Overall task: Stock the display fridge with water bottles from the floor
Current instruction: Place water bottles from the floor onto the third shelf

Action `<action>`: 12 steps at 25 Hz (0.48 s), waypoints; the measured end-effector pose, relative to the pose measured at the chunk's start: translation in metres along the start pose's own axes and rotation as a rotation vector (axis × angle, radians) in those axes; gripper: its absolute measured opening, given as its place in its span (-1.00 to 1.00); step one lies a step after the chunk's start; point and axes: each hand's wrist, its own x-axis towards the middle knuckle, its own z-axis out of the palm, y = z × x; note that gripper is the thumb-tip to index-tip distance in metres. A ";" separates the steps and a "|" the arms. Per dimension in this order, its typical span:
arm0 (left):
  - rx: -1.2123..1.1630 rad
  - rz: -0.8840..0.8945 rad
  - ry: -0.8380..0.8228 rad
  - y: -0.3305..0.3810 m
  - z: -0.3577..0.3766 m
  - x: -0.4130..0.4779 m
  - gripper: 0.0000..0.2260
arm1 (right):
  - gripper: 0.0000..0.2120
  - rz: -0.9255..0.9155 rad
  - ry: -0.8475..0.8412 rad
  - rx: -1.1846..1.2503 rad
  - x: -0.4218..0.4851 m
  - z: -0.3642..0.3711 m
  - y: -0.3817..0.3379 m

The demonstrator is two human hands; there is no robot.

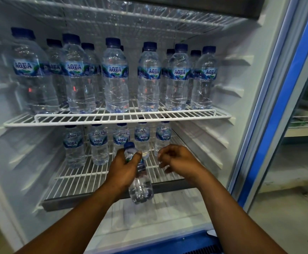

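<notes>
- One water bottle gripped near its shoulder by left hand, over lower shelf front.
- Loosely curled right hand holds nothing.
- Behind, five bottles stand upright.

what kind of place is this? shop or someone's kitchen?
Most likely a small shop or kiosk. It's a display fridge with a blue-framed door, its wire shelves lined with identical Aqua water bottles facing out, and the left hand holds one more bottle at the lower shelf.
</notes>
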 end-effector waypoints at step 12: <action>0.146 0.243 -0.249 0.027 0.032 0.001 -0.60 | -0.70 0.071 -0.220 0.224 -0.033 -0.034 -0.002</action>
